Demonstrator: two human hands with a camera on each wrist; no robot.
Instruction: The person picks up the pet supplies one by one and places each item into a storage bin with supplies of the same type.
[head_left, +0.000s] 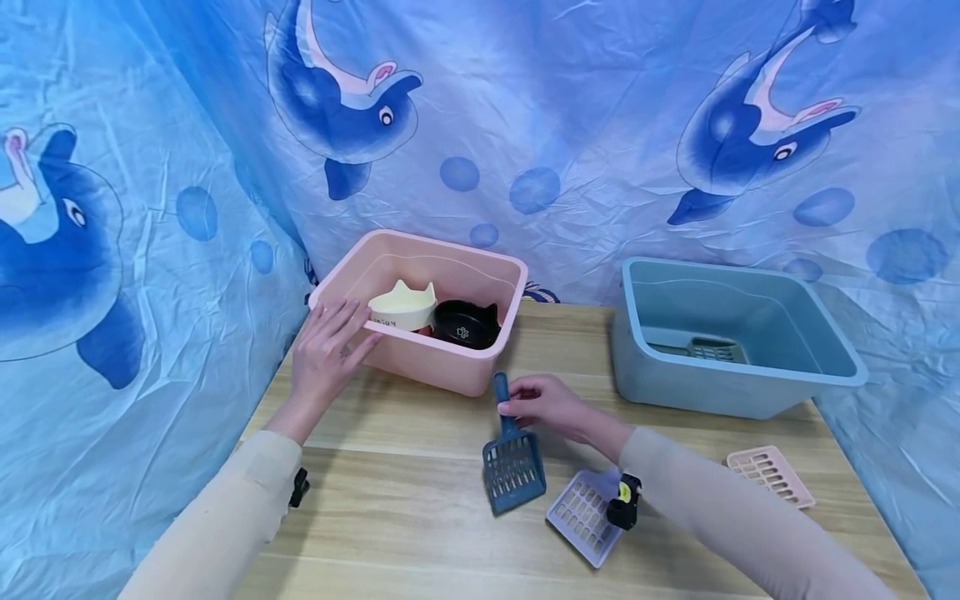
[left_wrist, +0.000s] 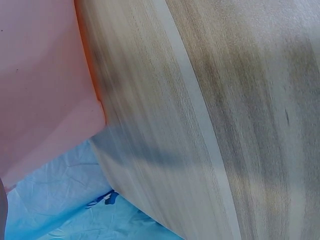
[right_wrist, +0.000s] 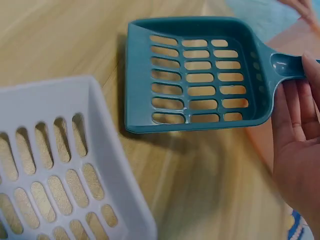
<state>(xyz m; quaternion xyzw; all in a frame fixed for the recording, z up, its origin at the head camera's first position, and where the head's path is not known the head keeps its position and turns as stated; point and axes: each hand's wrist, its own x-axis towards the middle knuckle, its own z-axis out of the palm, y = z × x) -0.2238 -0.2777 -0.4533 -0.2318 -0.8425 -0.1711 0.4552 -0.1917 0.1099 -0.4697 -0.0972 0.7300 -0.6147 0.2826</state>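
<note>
A dark blue slotted litter scoop (head_left: 513, 454) is in the right hand (head_left: 551, 407), its handle pinched narrowly between thumb and fingers. Its long axis runs away from the person: the slotted pan extends from these fingers back toward the wearer, while the handle's end pokes out just beyond them, beside the near right corner of a pink bin (head_left: 431, 367). The pan seems held a little above the table (head_left: 390, 500), judging by its shadow.

That bin lies ahead and left of the right fingers. The left hand (head_left: 324, 346) is farther from the scoop; its fingers, fairly straight, rest over the bin's left rim, with a cream cat-eared bowl (head_left: 405, 308) and a black bowl (head_left: 465, 327) inside, right of them.

Behind the right fingers, toward the wearer, lies a lilac scoop (head_left: 581, 517). Well to their right are a blue bin (head_left: 697, 387), with a dark green scoop (head_left: 708, 350) inside, and a pink scoop (head_left: 772, 475).
</note>
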